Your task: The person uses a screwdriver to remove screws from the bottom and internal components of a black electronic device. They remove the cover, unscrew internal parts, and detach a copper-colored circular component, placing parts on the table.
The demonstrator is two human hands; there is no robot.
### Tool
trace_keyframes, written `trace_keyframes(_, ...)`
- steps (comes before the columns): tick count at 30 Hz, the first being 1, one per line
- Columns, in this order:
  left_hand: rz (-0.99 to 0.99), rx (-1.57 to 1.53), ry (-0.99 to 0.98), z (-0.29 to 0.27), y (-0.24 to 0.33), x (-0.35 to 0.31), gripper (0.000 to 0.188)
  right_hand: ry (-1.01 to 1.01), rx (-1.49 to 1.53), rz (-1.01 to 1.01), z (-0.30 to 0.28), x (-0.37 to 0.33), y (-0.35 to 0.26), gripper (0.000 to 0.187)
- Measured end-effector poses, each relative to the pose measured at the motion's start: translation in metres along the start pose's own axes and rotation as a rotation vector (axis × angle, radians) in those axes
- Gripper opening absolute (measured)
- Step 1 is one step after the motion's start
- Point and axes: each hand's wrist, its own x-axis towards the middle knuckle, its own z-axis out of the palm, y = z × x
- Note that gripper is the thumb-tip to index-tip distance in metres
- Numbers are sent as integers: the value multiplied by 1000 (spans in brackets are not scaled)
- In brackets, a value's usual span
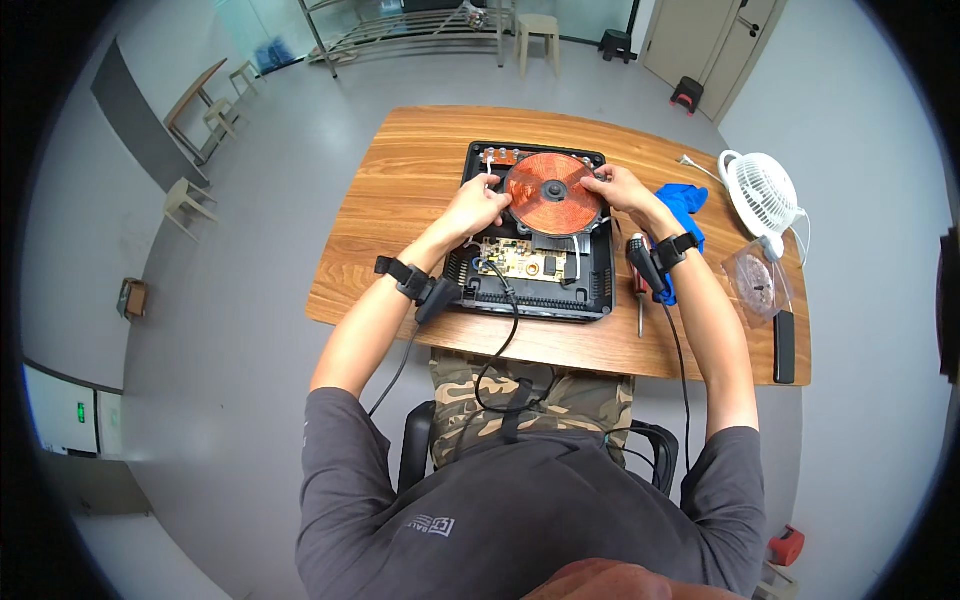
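A round copper coil (535, 213) with a black centre sits tilted in the upper part of an opened black appliance housing (604, 300). My left hand (478, 208) closes its fingers on the coil's left edge. The fingers of my right hand (622, 190) pinch the right edge, near the rim of the housing. Below the coil, a circuit board (508, 258) with small parts lies in the housing. Copper-coloured terminals (503, 156) show behind the coil. A black power cord (514, 310) runs from the board over the front edge toward my lap.
Right of the housing lie a screwdriver (640, 318) and a blue cloth (683, 203). Farther right are a white fan (765, 190), a clear plastic bag or box (752, 290) and a black bar-shaped object (784, 350). Everything stands on a wooden table (365, 240).
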Motion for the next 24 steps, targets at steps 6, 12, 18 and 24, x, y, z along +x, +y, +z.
trace_keyframes(6, 8, 12, -139, -7, 0, -15, 55, -108, 198, 50, -13, -18, -24, 23)
trace_keyframes(12, 37, -47, -183, -4, 2, -12, 58, -155, 304, 78, -21, -26, -26, 19)
trace_keyframes(18, 61, 214, -244, -1, 0, -13, 49, -118, 412, 103, -25, -33, -18, 18)
trace_keyframes(24, 317, 763, -266, 9, -6, -37, 51, -53, 583, 89, -26, -42, -9, 19)
